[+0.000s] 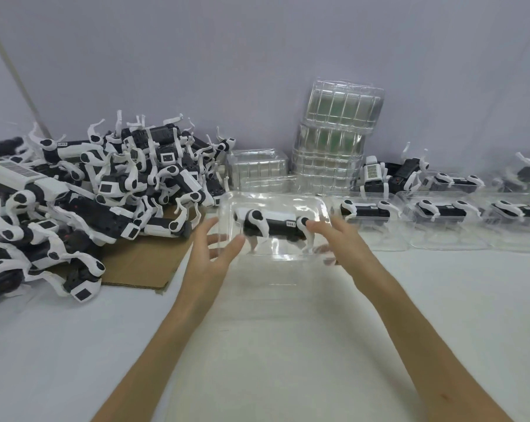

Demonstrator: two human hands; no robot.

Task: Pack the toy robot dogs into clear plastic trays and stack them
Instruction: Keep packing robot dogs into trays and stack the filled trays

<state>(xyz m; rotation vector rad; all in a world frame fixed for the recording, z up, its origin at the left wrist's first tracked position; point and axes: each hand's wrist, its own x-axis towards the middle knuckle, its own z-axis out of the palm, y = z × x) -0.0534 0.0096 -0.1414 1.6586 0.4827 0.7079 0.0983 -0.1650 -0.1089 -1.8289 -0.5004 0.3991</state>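
Fingers of left hand (209,258) spread straight at the left edge of the clear tray (273,196). Right hand (346,242) fingers are straight, touching its right side. Toy robot dog (276,225) sits inside, on the counter (288,330). Step looks like setting down the packed tray; next probably shift it toward the filled trays (446,239).

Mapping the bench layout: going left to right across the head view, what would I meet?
Pile of loose toy dogs, left hand, clear tray holding one dog, right hand, row of packed trays.
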